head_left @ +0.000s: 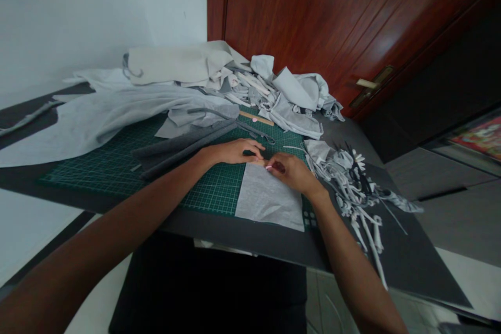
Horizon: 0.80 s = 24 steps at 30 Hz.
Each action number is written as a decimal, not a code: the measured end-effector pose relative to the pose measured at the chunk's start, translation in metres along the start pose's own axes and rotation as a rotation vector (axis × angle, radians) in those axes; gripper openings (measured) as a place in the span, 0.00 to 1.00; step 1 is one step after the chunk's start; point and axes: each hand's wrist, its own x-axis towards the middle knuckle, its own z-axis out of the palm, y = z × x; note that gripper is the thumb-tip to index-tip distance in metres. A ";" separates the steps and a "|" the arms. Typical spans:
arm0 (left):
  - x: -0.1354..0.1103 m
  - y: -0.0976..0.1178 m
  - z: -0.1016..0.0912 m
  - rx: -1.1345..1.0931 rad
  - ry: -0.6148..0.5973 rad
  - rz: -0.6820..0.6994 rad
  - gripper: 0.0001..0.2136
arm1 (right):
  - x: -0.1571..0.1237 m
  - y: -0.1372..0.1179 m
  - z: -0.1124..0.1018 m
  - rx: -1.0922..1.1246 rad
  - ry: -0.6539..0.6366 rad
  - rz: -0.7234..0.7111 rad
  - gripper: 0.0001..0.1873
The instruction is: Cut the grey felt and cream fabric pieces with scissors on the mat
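My left hand rests on the green cutting mat, its curled fingers at the top edge of a light grey fabric piece. Facing it, my right hand pinches a small pink-tipped item against that edge. A narrow tan strip lies between my hands, partly hidden by my fingers. Dark grey fabric strips lie on the mat to the left of my left hand. A wooden ruler lies farther back.
Heaped light grey fabric lines the back of the dark table against a white wall and a glossy wooden door. Cut pale strips are piled to the right of the mat. A broad pale fabric sheet spreads across the back left.
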 end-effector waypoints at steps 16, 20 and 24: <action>0.001 0.000 -0.002 0.003 -0.003 0.016 0.10 | -0.004 0.005 0.000 -0.005 0.049 0.029 0.07; 0.002 -0.002 -0.002 -0.003 -0.013 0.008 0.10 | -0.003 0.001 0.001 0.001 0.063 0.025 0.06; 0.002 -0.001 -0.002 -0.002 -0.023 0.005 0.10 | -0.002 0.002 0.001 -0.007 0.075 0.022 0.06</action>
